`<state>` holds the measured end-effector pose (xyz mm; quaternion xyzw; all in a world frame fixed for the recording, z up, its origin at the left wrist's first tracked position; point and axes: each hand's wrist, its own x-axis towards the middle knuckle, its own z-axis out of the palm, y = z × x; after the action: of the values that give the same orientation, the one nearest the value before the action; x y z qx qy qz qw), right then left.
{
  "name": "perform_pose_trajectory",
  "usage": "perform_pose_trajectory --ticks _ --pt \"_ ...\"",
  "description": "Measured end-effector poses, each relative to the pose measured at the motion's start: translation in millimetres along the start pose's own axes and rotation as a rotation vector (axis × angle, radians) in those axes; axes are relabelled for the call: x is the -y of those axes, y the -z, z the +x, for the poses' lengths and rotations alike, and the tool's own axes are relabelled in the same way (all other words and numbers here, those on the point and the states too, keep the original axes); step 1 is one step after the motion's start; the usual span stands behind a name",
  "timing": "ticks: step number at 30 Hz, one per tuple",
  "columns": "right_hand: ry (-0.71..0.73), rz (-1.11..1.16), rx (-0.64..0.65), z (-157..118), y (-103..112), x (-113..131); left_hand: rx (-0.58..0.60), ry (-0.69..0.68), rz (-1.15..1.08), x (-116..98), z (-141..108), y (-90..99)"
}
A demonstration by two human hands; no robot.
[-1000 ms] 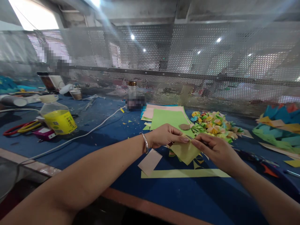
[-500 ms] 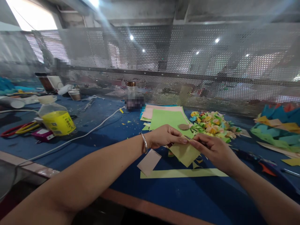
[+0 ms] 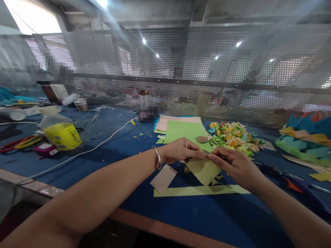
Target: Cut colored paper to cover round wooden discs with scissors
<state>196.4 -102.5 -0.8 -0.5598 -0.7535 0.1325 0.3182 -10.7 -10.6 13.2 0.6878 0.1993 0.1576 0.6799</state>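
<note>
Plainly, the left hand (image 3: 182, 151) pinches the yellow-green paper (image 3: 203, 171) right of centre in the frame; the right hand (image 3: 231, 162) seems closed on a thin tool (image 3: 206, 152) at its top edge. Pressing too hard could tear it.

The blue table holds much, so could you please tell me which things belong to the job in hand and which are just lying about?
Likely the job's:
yellow-green paper square at left hand and right hand
slim metal tool between them
stacked sheets
folded paper pieces

Likely lying about:
bottle with yellow label
purple box
lidded cup
</note>
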Motion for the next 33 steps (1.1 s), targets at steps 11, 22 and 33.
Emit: perform_pose_trajectory --ticks 11,22,33 --pt "0.02 -0.024 -0.017 1 1 5 -0.006 -0.012 0.026 -3 -2 -2.2" --pt "0.01 0.015 -0.031 2 -1 4 -0.024 0.023 0.016 -8 -4 -6.4" --pt "-0.104 0.023 -0.125 7 8 -13 -0.433 0.007 1.13 -33 -24 78.1"
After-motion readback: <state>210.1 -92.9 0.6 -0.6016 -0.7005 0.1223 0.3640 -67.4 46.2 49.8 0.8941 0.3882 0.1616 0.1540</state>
